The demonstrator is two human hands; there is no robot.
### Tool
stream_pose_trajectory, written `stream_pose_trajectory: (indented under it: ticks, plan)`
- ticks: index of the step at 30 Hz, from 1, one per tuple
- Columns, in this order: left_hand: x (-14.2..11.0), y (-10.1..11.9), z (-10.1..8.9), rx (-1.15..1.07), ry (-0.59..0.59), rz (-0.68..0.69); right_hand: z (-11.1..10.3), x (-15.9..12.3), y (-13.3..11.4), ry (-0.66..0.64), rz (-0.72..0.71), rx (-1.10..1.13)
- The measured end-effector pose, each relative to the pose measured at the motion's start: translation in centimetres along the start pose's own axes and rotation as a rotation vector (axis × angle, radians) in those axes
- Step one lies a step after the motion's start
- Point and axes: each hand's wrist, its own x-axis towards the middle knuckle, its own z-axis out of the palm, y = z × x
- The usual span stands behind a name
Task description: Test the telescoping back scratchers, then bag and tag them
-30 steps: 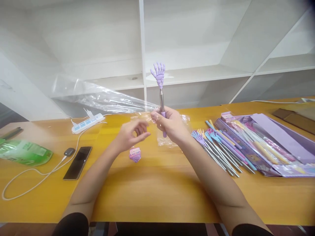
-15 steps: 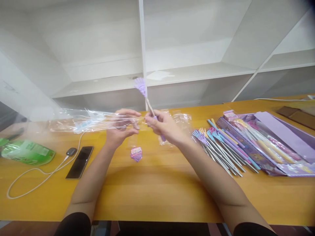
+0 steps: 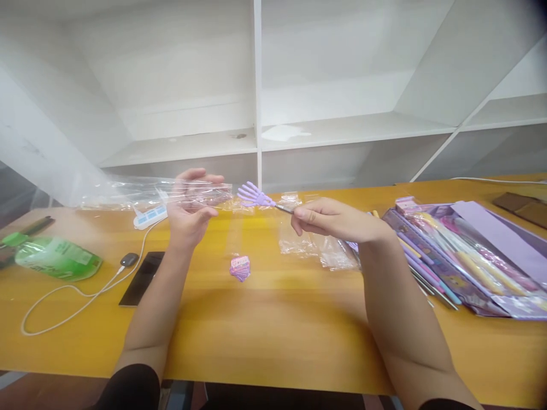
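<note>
My left hand (image 3: 187, 215) holds a long clear plastic bag (image 3: 117, 192), which trails off to the left. Its mouth lies near the fingertips, thumb and fingers being spaced on either side of the film. My right hand (image 3: 331, 218) is closed on the metal shaft of a back scratcher (image 3: 255, 196). The scratcher's purple hand-shaped head points left, close to the bag's mouth; whether they touch I cannot tell. Below lies a small stack of pink and purple cards (image 3: 240, 267). More clear plastic bags (image 3: 294, 242) rest on the table under my right hand.
On the right stands a purple box (image 3: 482, 302) with wrapped back scratchers; loose ones (image 3: 421, 267) lie beside it, partly behind my right arm. To the left are a green bottle (image 3: 60, 259), a phone (image 3: 143, 279), a white cable (image 3: 55, 289) and a power strip (image 3: 150, 217). White shelving (image 3: 325, 134) rises behind.
The back scratcher has swung from upright to nearly level, its head now at the bag's mouth. My right hand has moved right, and my left hand has shifted slightly up and left.
</note>
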Motion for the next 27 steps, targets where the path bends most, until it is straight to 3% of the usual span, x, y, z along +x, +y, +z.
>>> stream_pose_trajectory:
  ticks: [14, 22, 27]
  plan:
    - [-1.2, -0.8, 1.7, -0.068, -0.074, -0.074, 0.2, 0.9, 1.3, -0.069, 0.047, -0.018]
    - [-2.5, -1.0, 3.7, -0.165, -0.108, -0.228, 0.7, 1.4, 1.0, -0.038, 0.052, -0.028]
    - [-3.8, -0.9, 4.9, -0.236, -0.17, -0.369, 1.6, 2.0, 1.0, 0.029, -0.018, -0.014]
